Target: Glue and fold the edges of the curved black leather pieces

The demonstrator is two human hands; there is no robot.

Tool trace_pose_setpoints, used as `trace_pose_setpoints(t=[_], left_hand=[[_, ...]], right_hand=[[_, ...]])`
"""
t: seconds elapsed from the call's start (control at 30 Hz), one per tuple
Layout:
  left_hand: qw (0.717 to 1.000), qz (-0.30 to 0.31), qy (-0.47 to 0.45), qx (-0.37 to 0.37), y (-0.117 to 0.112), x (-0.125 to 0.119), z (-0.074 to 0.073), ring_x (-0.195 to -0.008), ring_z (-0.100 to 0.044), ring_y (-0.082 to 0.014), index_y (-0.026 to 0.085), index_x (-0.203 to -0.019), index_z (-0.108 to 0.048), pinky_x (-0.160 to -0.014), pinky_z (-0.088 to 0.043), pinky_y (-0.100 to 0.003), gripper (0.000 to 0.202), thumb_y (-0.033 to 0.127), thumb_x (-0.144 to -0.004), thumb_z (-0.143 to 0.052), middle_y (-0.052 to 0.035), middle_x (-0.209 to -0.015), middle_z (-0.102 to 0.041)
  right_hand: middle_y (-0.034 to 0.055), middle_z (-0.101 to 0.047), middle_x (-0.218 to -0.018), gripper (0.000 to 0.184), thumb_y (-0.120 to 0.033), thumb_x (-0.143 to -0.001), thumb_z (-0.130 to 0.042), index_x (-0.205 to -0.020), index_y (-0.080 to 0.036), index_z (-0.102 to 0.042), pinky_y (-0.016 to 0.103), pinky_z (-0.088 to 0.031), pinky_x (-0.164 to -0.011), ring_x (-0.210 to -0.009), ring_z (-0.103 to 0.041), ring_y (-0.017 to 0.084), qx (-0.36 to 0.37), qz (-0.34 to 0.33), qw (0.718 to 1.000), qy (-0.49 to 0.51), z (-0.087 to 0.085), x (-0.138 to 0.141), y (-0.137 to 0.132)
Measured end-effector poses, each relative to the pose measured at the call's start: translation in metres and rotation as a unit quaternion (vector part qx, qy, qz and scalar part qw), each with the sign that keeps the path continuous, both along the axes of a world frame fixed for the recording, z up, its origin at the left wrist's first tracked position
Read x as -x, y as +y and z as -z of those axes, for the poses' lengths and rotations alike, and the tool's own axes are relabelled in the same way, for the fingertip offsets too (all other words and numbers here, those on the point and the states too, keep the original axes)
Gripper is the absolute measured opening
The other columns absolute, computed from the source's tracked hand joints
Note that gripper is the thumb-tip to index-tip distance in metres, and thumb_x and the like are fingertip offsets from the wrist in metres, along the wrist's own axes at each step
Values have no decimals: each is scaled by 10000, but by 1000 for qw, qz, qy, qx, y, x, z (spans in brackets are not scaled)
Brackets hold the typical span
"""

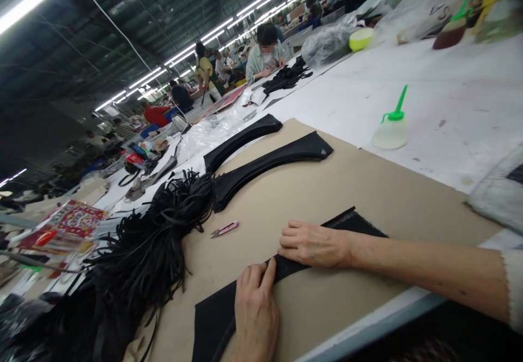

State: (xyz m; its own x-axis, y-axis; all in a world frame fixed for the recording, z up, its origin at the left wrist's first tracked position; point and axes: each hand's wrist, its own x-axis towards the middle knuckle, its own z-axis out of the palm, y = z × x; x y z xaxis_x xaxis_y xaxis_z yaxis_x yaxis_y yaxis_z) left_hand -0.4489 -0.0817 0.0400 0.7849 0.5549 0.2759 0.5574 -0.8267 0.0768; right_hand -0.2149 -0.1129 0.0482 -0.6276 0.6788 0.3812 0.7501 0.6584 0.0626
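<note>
A curved black piece [212, 318], fabric or leather by its look, lies on the tan board in front of me. My left hand [257, 302] is closed on the middle of it, thumb and fingers at its upper edge. Just right of that, my right hand [312, 245] has its fingers curled down onto the same piece, its fingertips partly hidden. The piece's wide right end [353, 223] shows beyond my right wrist. Farther back rest two stacks of similar curved pieces, a nearer stack [273, 160] and a farther stack [245, 136]. Small pink-handled thread snips [224, 229] lie left of my hands.
A heap of black strips [143, 247] covers the left side of the tan board [368, 187]. A squeeze bottle with a green spout [392, 127] stands on the white table [343, 89]. Plastic bags [330, 40] and a yellow-green bowl [360, 39] sit behind. A person [265, 56] works across the table.
</note>
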Motion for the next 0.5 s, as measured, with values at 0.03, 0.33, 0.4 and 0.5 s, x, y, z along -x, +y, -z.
trace_pose_setpoints(t=[0.03,0.33,0.4,0.5], left_hand=[[1000,-3,3,-1,0,-1,-1,-901,-553,-192,212,-1282,-565,-827,-467,-340,582,-56,-792,-401,-55,-975,-611],[1000,-3,26,0,-2,-6,-8,-885,-543,-188,263,-1306,-559,-831,-448,-345,626,-53,-782,-426,-40,-930,-605],[999,-2,37,-1,-1,-7,-10,-869,-548,-189,265,-1301,-564,-819,-457,-348,615,-44,-786,-435,-42,-913,-604],[999,-14,36,-11,1,-9,-12,-935,-553,-209,274,-1257,-600,-830,-473,-369,612,-55,-771,-427,-66,-1013,-604]], right_hand=[[28,-553,-827,136,-155,-978,-492,-892,-139,-596,331,-310,-682,-764,-454,175,3,1,1000,2,0,-4,-2],[33,-567,-862,132,-171,-990,-475,-1011,-152,-604,335,-317,-692,-785,-466,182,15,7,1000,-4,-1,-27,-15],[35,-570,-873,131,-177,-989,-477,-1024,-154,-602,339,-317,-692,-788,-466,184,18,11,1000,-7,-1,-28,-17],[33,-570,-878,116,-179,-980,-499,-1033,-151,-599,344,-310,-684,-786,-464,184,22,19,1000,-8,-1,-26,-18]])
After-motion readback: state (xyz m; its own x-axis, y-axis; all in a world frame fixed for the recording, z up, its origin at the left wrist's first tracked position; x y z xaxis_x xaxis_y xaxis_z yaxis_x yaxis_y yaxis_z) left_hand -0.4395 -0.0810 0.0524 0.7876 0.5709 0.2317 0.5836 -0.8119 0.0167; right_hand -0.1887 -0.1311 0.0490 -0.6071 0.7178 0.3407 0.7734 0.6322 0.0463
